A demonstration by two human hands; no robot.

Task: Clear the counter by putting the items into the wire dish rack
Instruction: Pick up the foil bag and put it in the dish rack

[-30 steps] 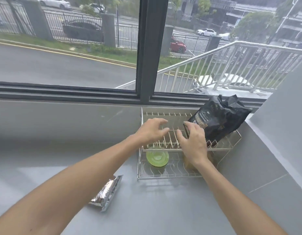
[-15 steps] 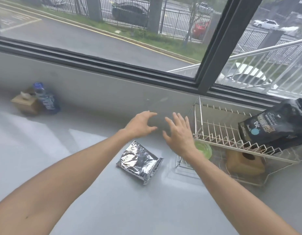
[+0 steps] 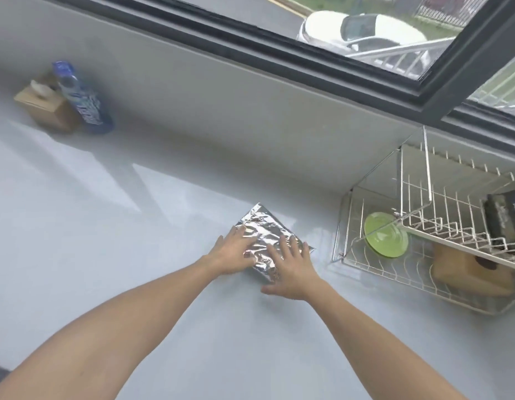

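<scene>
A crinkled silver foil packet (image 3: 262, 223) lies flat on the grey counter (image 3: 120, 255), left of the wire dish rack (image 3: 338, 243). Both my hands are on it. My left hand (image 3: 233, 255) covers its left edge with the fingers curled onto the foil. My right hand (image 3: 291, 269) presses on its near right part, thumb at the near corner. The rack holds a green plate (image 3: 386, 238) and a brown box (image 3: 467, 272) on its lower level, and a black bag (image 3: 504, 217) on its upper tier.
At the far left, against the grey wall, a blue-labelled water bottle (image 3: 83, 102) leans beside a brown tissue box (image 3: 42, 108). A dark window frame (image 3: 308, 70) runs above the wall. Bare counter stretches between those items and the packet.
My view swung left and down from the rack. Both hands left the rack and the black bag, crossed over to the left and came down onto the foil packet.
</scene>
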